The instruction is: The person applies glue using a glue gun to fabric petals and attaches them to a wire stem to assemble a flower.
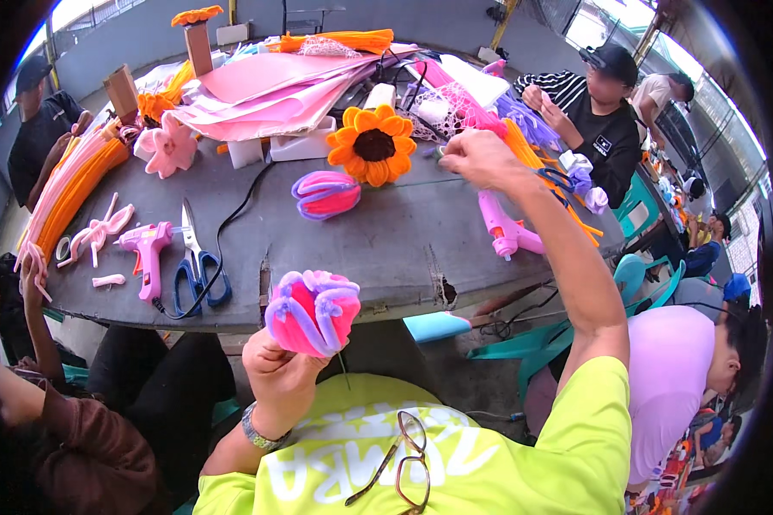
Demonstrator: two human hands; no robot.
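My left hand (283,373) is closed around the base of a pink and purple chenille-stem flower (312,312), held up in front of the table's near edge. A thin wire stem (344,371) hangs below it. My right hand (480,159) is stretched over the table, its fingers bent at a small pale roll-like thing (439,152) beside a cord. Whether the fingers grip it, I cannot tell. To the left of that hand lie an orange chenille sunflower (372,145) with a dark centre and a pink and purple chenille bud (326,195). Nearer me is a pink hot-glue gun (504,225).
On the left lie another pink glue gun (149,254), blue-handled scissors (200,270) and bundled chenille stems (77,187). Pink sheets (264,84) cover the back. The table edge has a broken hole (449,293). Other people sit at both sides; one (592,116) works across the table.
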